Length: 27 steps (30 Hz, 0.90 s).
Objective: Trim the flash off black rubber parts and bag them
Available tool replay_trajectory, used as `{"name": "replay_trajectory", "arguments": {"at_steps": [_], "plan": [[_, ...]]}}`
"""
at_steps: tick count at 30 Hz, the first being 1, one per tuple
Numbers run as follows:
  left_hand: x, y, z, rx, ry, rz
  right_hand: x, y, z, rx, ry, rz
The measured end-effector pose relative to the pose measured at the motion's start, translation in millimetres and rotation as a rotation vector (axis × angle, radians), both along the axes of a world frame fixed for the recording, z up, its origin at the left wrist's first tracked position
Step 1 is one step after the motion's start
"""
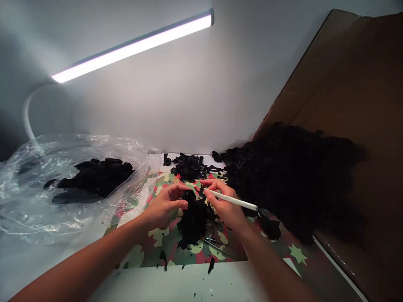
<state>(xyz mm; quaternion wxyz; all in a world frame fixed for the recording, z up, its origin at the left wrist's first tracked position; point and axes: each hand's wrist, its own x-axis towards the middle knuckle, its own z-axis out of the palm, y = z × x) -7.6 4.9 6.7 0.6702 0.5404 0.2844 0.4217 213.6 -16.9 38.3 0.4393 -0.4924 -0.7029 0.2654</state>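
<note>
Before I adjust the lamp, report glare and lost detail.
Head view: lamp tube blown out to white; head view: glints scattered across the plastic bag; head view: cardboard darkens rightward, while the central black clump and larger black heap lose most detail.

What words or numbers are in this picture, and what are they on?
None that I can read.
Lamp, bag, box: no writing to be seen.
White tool in the right hand: no marking clear enough to read.
Mat: shapes, like a star, but no letters.
</note>
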Motion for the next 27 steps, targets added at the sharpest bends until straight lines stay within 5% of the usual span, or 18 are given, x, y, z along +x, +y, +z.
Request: {"name": "replay_trajectory", "arguments": {"at_steps": [10, 19, 27], "plan": [[0, -5, 2.7, -0.024, 0.059, 0.034, -17, -14, -2.8, 0.208, -0.056, 0.172], [4, -3, 2.1, -0.033, 0.016, 0.016, -15, -10, -0.7, -0.049, 0.37, 0.228], [1, 0, -1.8, 0.003, 0.039, 0.103, -10, -6, 1.6, -0.2, 0.345, 0.179]]}}
